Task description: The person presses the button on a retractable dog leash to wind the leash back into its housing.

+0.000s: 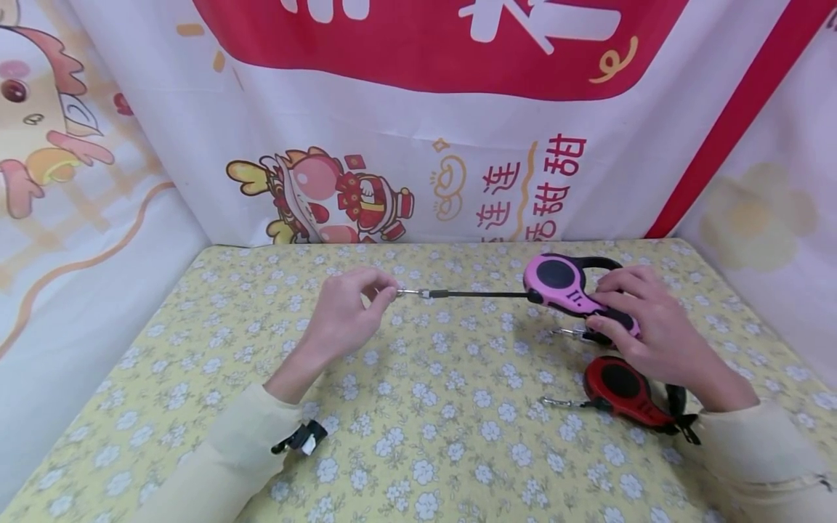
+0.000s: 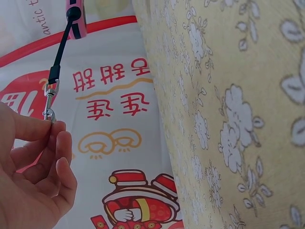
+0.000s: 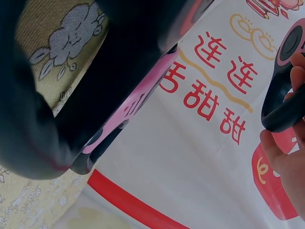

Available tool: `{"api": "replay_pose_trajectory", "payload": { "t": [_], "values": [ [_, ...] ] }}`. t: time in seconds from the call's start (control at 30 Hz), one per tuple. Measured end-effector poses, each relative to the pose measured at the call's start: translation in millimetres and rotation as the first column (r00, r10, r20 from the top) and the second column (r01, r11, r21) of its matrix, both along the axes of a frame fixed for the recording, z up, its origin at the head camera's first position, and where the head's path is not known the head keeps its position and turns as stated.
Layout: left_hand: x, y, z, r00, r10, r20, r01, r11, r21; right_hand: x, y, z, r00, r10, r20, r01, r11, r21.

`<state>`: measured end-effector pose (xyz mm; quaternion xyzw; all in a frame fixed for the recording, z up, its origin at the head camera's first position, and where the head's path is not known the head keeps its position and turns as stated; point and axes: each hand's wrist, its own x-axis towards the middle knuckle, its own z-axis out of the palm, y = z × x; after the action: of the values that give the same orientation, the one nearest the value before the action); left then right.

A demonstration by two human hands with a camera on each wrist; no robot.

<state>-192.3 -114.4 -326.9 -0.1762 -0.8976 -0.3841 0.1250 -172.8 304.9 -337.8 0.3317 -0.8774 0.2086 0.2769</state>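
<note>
My left hand (image 1: pixel 349 309) pinches the silver metal clip (image 1: pixel 410 292) of a pink-and-black retractable dog leash (image 1: pixel 556 276) between thumb and index finger. A short length of black cord (image 1: pixel 487 294) runs taut from the clip to the leash case. The right hand (image 1: pixel 654 327) grips that case by its black loop handle, above the table. In the left wrist view the clip (image 2: pixel 49 102) sits at the fingertips of the left hand (image 2: pixel 38 167). The right wrist view catches the right hand (image 3: pixel 288 143) at its right edge, fingers around the handle (image 3: pixel 281 117).
A red-and-black retractable leash (image 1: pixel 621 381) lies on the flower-patterned tablecloth (image 1: pixel 418 421), its clip pointing left. Another clip (image 1: pixel 567 332) shows below the right hand; its leash is mostly hidden, with a pink case (image 3: pixel 138 93) visible in the right wrist view. A printed curtain (image 1: pixel 405 116) hangs behind.
</note>
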Motion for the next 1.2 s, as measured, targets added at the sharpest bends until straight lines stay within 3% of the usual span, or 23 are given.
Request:
{"api": "replay_pose_trajectory", "payload": {
  "t": [0.3,1.2],
  "values": [
    [2.2,2.0,-0.9,0.999,-0.027,0.026,0.027,1.0,0.006,1.2,-5,1.5,0.999,0.041,-0.005,-0.041,0.999,-0.021],
    [12.2,15.2,-1.2,0.996,-0.087,-0.017,0.088,0.996,0.023,5.4,-17,-0.1,0.995,0.1,-0.007,-0.1,0.995,-0.003]
  ]
}}
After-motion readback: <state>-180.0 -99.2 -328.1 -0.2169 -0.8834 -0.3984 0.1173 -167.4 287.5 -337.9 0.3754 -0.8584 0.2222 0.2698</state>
